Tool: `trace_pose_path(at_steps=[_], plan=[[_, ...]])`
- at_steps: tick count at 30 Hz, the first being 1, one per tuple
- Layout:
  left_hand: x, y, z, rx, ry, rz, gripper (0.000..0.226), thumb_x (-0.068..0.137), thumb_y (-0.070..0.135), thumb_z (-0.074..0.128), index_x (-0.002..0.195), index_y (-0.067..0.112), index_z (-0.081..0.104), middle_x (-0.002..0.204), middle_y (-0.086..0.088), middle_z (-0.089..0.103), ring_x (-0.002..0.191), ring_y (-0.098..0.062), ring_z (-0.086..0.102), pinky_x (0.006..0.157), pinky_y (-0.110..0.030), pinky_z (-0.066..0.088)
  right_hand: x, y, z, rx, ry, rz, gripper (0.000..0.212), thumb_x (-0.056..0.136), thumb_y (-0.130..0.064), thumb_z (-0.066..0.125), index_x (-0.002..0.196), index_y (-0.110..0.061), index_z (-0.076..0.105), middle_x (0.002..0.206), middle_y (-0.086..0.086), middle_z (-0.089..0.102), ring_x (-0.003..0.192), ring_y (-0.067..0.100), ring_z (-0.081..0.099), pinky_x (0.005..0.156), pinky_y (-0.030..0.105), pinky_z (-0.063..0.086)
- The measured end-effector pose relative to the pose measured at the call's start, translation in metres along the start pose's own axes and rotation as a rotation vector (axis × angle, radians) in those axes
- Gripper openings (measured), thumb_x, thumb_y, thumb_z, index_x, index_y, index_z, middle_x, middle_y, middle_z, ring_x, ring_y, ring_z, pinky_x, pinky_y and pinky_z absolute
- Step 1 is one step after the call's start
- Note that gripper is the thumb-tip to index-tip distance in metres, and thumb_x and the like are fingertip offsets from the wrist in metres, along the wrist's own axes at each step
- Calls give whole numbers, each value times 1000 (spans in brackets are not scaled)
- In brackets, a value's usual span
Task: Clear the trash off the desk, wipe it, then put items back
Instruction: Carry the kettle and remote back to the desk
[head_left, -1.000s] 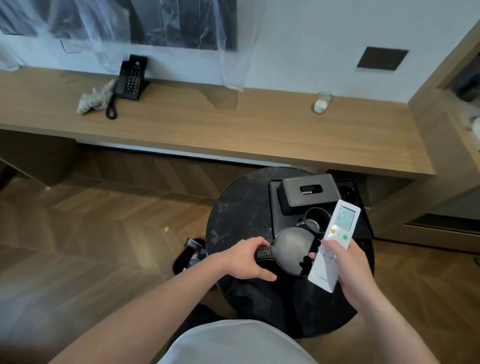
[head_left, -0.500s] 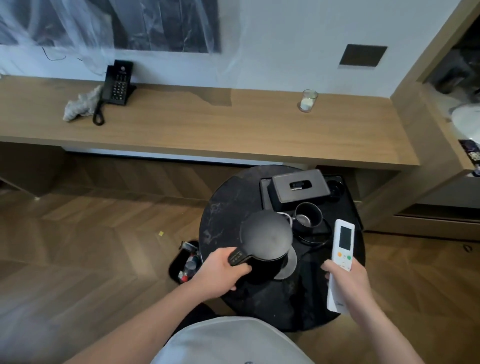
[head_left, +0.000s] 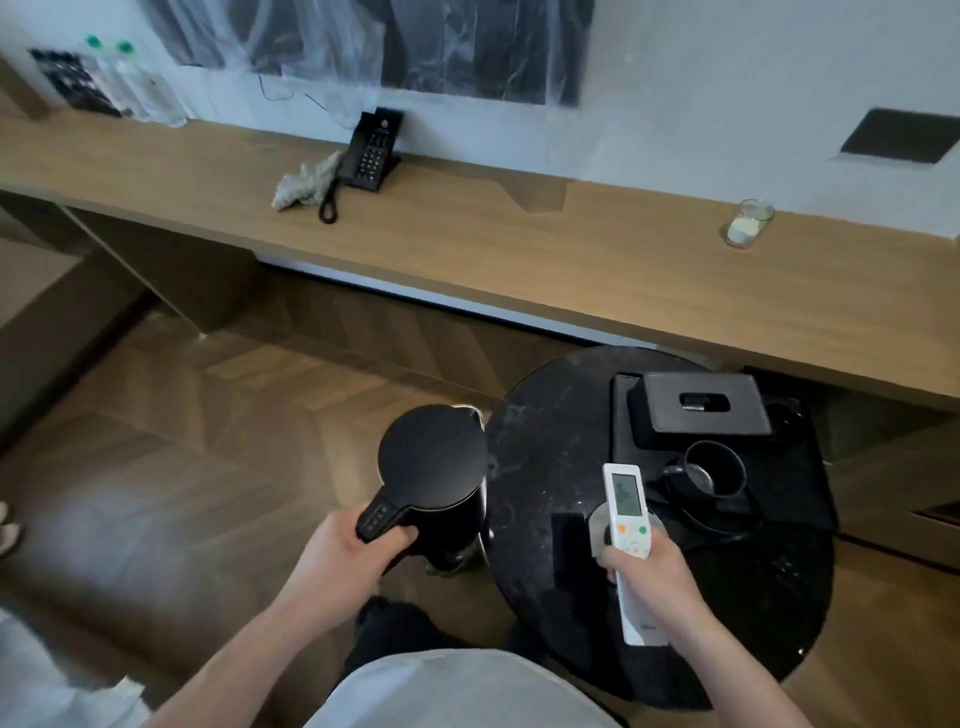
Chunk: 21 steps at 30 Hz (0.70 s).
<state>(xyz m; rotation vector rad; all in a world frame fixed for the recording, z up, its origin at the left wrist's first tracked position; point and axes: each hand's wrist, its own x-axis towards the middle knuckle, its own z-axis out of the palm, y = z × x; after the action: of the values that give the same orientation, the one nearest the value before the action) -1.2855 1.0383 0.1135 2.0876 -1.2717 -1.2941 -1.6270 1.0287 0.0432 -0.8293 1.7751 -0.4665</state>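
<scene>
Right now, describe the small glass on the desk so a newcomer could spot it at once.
Follow the long wooden desk along the white wall to its right end. There, alone near the back edge, stands a small clear glass tumbler with something white inside. Unlike the black desk phone and crumpled grey cloth far to the left, it is transparent.

L hand (head_left: 345, 551) gripping, R hand (head_left: 652, 574) gripping

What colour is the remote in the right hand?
White, with orange and green buttons; the remote shows in the head view.
</scene>
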Motion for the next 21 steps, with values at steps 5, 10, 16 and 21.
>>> trace_pose_path(at_steps=[5,10,16,21], plan=[[-5,-5,-41,-64,71,-19,24,94,29,72,83,9,67,62,-2,61,57,-16,57,53,-28,49,-3,-39,38,-114,-162,-92,44,83,-16,76,124,-26,61,116,-7,71,98,10,68,73,27,53],[-8,-17,-97,-115,134,-20,31,91,35,73,76,12,60,61,-8,57,55,-20,53,56,-36,44,-17,-94,88,-155,-238,-194,48,80,-30,80,122,-36,56,120,-13,66,103,11,67,90,40,57],[-20,-50,-185,-246,255,-5,34,89,34,76,70,13,57,60,-4,56,55,-22,54,61,-39,45,-49,-172,177,-99,-341,-298,57,86,-32,80,134,-37,50,130,-10,63,109,15,67,91,39,58],[-30,-91,-266,-304,373,36,31,92,25,75,72,6,61,56,0,59,52,-15,53,60,-34,42,-78,-236,261,-94,-402,-367,62,85,-30,83,134,-46,50,129,-16,63,112,15,67,95,45,58]])
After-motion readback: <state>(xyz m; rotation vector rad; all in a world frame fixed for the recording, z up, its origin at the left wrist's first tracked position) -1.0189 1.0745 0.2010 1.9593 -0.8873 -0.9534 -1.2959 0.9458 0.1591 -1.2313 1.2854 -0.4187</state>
